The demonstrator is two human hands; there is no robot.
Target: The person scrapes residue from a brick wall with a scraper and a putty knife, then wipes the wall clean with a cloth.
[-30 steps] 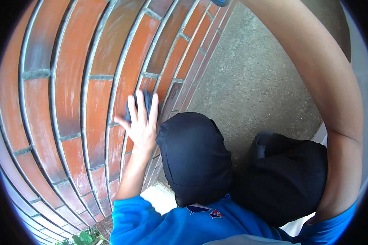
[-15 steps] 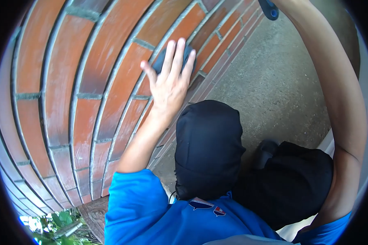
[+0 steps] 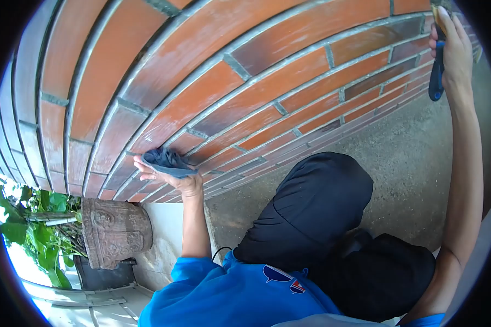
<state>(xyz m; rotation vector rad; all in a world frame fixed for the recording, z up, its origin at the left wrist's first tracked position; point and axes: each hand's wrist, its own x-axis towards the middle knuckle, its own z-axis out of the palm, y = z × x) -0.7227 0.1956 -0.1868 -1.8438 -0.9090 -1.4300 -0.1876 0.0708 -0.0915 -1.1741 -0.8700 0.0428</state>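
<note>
A crumpled dark blue-grey cloth (image 3: 169,162) lies bunched in my left hand (image 3: 188,185), which is turned palm up with the fingers under and behind it. Both are close to the lower part of the orange brick wall (image 3: 289,103), near its left end. At the upper right, my right hand (image 3: 458,57) is wrapped round a hand tool (image 3: 436,79) with a dark blue handle that has a hole at its end. The tool's head is mostly hidden at the edge of view, so I cannot tell its kind. My right arm is stretched far out along the wall.
My bent knees (image 3: 316,191) in dark trousers are between my arms. Concrete floor (image 3: 403,158) runs along the wall's foot. A carved clay pot (image 3: 117,231) with a leafy plant (image 3: 41,218) stands beyond the wall's left end.
My left hand was flat over the cloth on the wall; now it is turned over, nearer my body, with the cloth bunched. The view has swung, bringing my right hand and the pot in.
</note>
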